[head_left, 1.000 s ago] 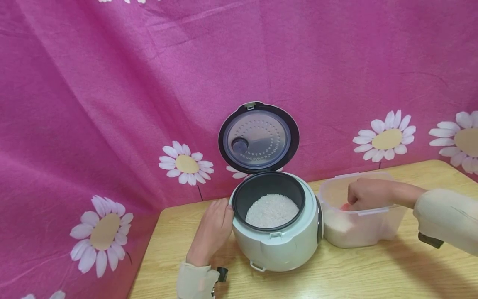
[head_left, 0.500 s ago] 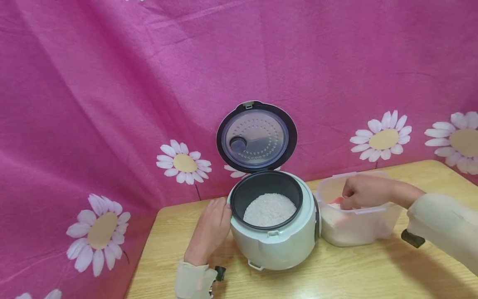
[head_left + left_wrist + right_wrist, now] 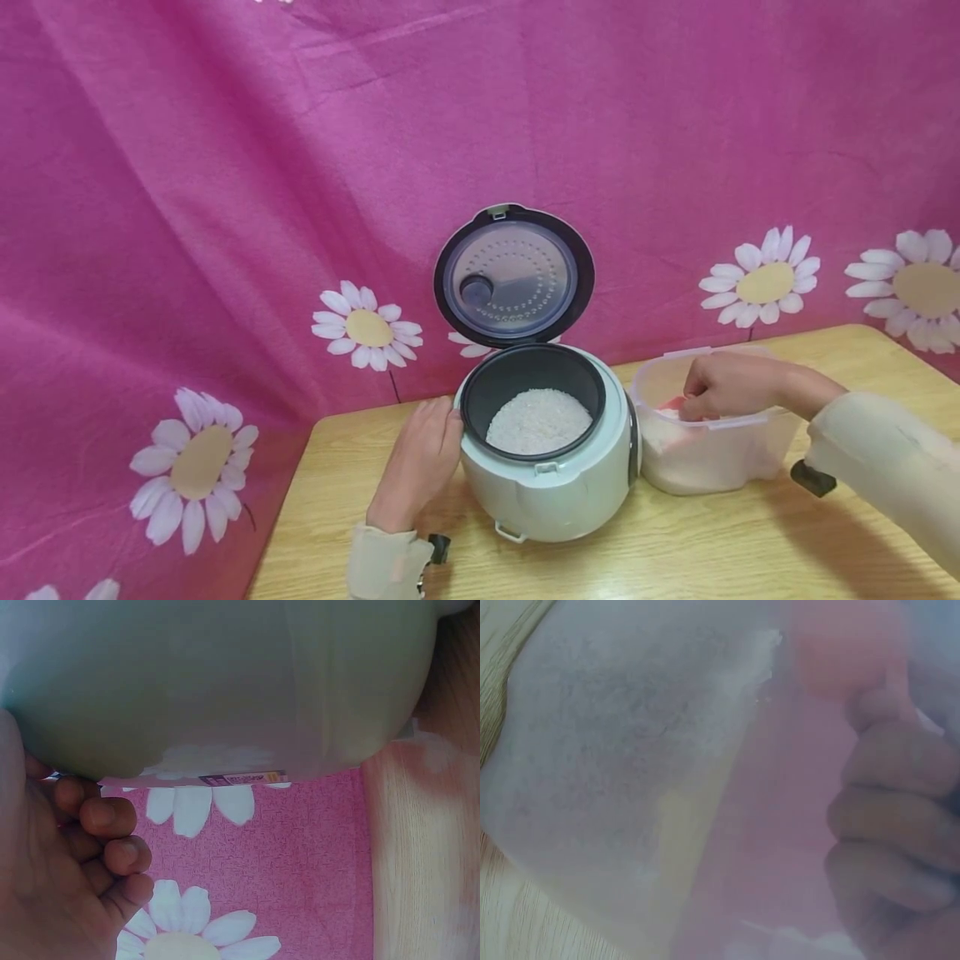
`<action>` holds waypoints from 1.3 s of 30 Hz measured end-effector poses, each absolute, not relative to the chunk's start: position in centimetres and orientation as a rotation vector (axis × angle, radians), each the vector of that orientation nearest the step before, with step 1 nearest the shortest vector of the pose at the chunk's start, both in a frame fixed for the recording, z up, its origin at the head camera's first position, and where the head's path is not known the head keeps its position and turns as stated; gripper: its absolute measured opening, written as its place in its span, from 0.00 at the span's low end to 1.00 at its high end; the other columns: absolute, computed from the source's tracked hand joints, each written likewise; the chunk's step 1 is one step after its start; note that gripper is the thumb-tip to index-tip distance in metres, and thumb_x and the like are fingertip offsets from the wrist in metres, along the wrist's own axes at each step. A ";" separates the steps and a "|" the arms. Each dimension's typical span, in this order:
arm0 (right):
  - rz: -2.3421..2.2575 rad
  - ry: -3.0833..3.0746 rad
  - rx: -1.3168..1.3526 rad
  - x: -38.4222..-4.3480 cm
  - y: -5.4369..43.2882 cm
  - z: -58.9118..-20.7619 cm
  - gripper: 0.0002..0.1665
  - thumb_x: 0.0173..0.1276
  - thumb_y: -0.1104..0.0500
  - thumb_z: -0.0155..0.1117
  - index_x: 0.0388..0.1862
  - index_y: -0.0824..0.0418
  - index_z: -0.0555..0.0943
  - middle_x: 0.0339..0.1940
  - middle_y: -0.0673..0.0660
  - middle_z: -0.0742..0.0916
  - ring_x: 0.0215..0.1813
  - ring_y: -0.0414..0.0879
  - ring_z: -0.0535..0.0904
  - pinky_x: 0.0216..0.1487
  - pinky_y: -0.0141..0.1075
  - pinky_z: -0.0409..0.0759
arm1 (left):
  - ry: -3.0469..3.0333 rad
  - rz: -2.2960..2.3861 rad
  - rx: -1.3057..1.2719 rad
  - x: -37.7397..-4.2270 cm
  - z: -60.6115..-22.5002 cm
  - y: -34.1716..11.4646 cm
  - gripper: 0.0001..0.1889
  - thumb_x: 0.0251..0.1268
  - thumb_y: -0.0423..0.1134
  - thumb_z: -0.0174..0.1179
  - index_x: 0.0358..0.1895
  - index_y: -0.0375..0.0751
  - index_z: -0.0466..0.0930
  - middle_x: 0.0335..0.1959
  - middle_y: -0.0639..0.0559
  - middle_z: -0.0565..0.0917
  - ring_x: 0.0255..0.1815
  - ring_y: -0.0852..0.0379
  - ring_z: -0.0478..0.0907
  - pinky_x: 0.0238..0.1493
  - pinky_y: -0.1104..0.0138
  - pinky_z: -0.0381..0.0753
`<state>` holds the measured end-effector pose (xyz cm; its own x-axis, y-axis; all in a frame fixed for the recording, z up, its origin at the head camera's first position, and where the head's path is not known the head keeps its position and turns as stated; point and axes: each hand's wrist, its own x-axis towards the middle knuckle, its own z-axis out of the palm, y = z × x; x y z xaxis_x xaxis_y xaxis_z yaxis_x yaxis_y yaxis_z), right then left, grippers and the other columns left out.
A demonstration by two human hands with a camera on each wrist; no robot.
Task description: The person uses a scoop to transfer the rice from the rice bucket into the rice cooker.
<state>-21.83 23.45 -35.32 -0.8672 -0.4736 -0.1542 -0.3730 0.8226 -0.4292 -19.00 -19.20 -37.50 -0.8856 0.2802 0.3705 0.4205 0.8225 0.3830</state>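
A pale green rice cooker [image 3: 551,500] stands with its lid [image 3: 513,283] raised and white rice [image 3: 538,422] in the dark inner pot [image 3: 483,400]. My left hand [image 3: 422,458] rests against the cooker's left side, thumb by the rim; in the left wrist view its fingers [image 3: 112,816] are loosely bent beside the body. To the right, my right hand [image 3: 723,387] reaches into a clear plastic container [image 3: 720,458] of rice and grips a red scoop [image 3: 672,406]. Through the container's wall, the right wrist view shows the curled fingers [image 3: 889,817] and the blurred scoop.
The wooden table [image 3: 637,562] carries both vessels, and the container stands right beside the cooker. A magenta cloth [image 3: 337,167] with large white daisies hangs behind and to the left.
My right hand has moved slightly left inside the container, and more of the red scoop shows, with rice in it. The left hand keeps its place against the cooker.
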 end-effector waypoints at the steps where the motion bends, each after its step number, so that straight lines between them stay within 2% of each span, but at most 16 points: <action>1: -0.574 2.754 -0.648 -21.8 23.4 -35.4 0.22 0.63 0.49 0.69 0.12 0.47 0.73 0.13 0.40 0.67 0.19 0.32 0.59 0.23 0.27 0.52 | -2.709 -0.664 -0.535 -19.0 -37.5 -19.2 0.12 0.81 0.43 0.46 0.50 0.43 0.77 0.43 0.51 0.83 0.47 0.55 0.74 0.57 0.57 0.82; 11: -0.592 2.741 -0.624 -21.8 23.6 -35.6 0.20 0.63 0.50 0.70 0.14 0.48 0.75 0.14 0.40 0.68 0.20 0.33 0.60 0.23 0.28 0.53 | -2.719 -0.664 -0.544 -19.1 -37.4 -19.1 0.11 0.81 0.43 0.46 0.48 0.44 0.76 0.41 0.51 0.81 0.46 0.55 0.73 0.56 0.57 0.82; 18: -0.582 2.748 -0.601 -21.9 23.5 -35.6 0.20 0.63 0.48 0.71 0.14 0.48 0.76 0.14 0.40 0.68 0.20 0.34 0.60 0.23 0.28 0.53 | -2.714 -0.688 -0.535 -18.9 -37.5 -19.2 0.13 0.81 0.42 0.45 0.53 0.43 0.78 0.47 0.50 0.84 0.50 0.54 0.75 0.61 0.55 0.82; 39: -0.581 2.738 -0.605 -21.9 23.5 -35.3 0.20 0.64 0.48 0.71 0.15 0.49 0.76 0.14 0.41 0.68 0.20 0.34 0.61 0.24 0.28 0.53 | -2.715 -0.696 -0.530 -18.9 -37.5 -19.2 0.11 0.81 0.43 0.45 0.49 0.45 0.77 0.42 0.52 0.82 0.47 0.56 0.73 0.56 0.57 0.81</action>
